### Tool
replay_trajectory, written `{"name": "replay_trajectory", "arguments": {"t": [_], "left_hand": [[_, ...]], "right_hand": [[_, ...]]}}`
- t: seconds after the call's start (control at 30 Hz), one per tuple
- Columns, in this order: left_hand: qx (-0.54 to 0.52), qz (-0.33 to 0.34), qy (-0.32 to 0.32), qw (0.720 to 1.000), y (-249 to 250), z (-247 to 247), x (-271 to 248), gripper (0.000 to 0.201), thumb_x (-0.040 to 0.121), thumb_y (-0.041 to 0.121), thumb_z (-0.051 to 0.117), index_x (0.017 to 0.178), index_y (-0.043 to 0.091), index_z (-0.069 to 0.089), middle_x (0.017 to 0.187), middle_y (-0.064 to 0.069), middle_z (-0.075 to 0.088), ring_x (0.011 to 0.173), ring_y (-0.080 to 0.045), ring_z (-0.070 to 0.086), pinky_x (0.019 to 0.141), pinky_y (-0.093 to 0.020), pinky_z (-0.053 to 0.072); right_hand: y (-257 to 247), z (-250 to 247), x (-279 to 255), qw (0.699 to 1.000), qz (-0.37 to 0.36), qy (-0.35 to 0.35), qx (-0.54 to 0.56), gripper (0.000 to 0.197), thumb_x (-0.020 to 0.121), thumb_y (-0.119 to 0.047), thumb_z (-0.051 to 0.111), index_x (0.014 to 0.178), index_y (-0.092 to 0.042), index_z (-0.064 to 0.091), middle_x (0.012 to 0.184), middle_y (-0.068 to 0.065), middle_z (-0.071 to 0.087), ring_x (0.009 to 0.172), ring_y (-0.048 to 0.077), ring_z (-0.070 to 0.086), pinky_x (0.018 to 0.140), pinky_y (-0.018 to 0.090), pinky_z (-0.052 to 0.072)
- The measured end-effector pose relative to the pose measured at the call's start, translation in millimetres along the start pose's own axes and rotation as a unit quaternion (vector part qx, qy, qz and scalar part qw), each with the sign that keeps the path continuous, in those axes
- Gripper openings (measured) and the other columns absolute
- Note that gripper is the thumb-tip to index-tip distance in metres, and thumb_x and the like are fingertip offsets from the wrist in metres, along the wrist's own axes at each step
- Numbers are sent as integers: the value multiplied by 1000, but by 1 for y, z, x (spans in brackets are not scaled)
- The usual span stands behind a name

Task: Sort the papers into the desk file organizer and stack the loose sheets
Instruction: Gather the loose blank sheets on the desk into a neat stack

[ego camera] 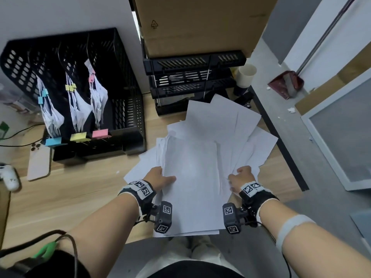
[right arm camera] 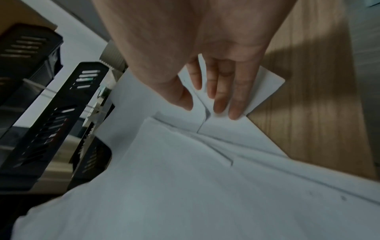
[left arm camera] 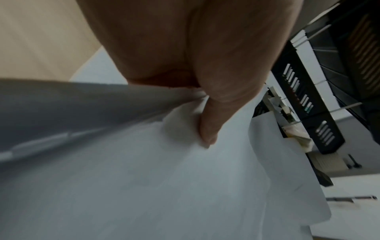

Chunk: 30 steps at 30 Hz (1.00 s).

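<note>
The left hand (ego camera: 160, 177) is pinching the sheets (ego camera: 192, 173) at lower centre; the right hand (ego camera: 241, 177) is lying flat-fingered on their right edge.

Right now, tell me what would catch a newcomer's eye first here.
The messy fan of loose white sheets spread over the wooden desk dominates, with the left hand gripping its left edge and the right hand resting on its right side. Next, the black file organizer at the back left stands out, holding paper bundles clipped in blue, yellow and pink.

White sheets (ego camera: 192, 177); black perforated organizer (ego camera: 120, 81).
</note>
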<state>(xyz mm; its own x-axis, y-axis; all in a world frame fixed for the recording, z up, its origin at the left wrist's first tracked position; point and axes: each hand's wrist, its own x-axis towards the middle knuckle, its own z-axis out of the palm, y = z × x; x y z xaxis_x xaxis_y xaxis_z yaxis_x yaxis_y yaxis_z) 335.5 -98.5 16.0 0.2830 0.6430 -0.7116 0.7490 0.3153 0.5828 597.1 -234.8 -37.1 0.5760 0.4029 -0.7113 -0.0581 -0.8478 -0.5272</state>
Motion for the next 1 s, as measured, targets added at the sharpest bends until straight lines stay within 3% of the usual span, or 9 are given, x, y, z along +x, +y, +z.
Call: {"name": "replay_trajectory", "arguments": {"t": [0.03,0.17,0.27,0.4,0.53,0.63,0.73,0.87,1.0], "left_hand": [[21,12,4,1000,3,-4,-3,37,76,36,78,98,8,67,95,-6,74,87,-26,72,83,-39,59],[50,46,26,997,6,-18,-8,19,86,27,73,89,11,63,93,-7,71,84,-23,67,74,-33,56],[19,52,18,998,-2,-27,-6,30,80,32,73,102,11,69,100,-7,75,92,-26,72,88,-43,59],[-30,60,3,998,-17,-40,-1,28,74,30,71,99,18,68,101,-8,77,92,-29,75,89,-50,59],[-83,65,24,994,-26,-56,4,23,84,12,69,106,18,68,106,-9,77,97,-32,73,93,-52,57],[-124,71,45,989,-28,-72,9,25,86,8,69,108,18,68,107,-9,77,100,-34,72,96,-54,55],[-177,87,69,978,-17,-88,11,22,91,-2,65,99,19,67,107,-13,75,101,-37,71,97,-54,54],[-233,127,61,962,11,-104,6,30,92,-6,59,116,10,65,111,-15,74,102,-35,70,94,-47,55],[-273,150,30,950,45,-109,-6,32,92,-3,62,123,-7,57,119,-31,66,107,-45,66,92,-54,55]], "right_hand": [[0,0,6,1000,14,11,23,36,71,-17,61,102,-18,43,100,16,61,76,34,68,72,45,60],[-21,7,-7,998,32,-8,49,16,79,-11,63,73,-12,49,79,15,63,70,29,63,76,40,59],[-36,16,-7,998,46,-15,48,18,76,-15,65,77,1,58,71,16,68,55,24,60,56,31,50],[-47,26,1,997,42,-63,28,23,83,-23,63,79,-1,66,64,11,70,54,22,66,44,25,37],[-43,26,1,1000,1,-8,19,18,90,-9,56,75,-13,47,90,17,61,75,30,64,54,29,53],[-25,14,-9,999,-2,29,-24,11,84,-4,58,92,-9,50,98,13,60,83,30,63,62,30,57],[7,3,6,996,10,51,-78,37,65,-17,55,102,-15,59,100,8,71,86,34,70,79,41,60],[21,0,1,991,-5,34,-129,63,55,-24,62,116,-15,56,112,5,70,95,29,70,85,40,58],[-2,-3,-56,986,-12,27,-161,47,69,-14,65,115,-14,60,112,9,68,101,33,64,92,35,53]]}}
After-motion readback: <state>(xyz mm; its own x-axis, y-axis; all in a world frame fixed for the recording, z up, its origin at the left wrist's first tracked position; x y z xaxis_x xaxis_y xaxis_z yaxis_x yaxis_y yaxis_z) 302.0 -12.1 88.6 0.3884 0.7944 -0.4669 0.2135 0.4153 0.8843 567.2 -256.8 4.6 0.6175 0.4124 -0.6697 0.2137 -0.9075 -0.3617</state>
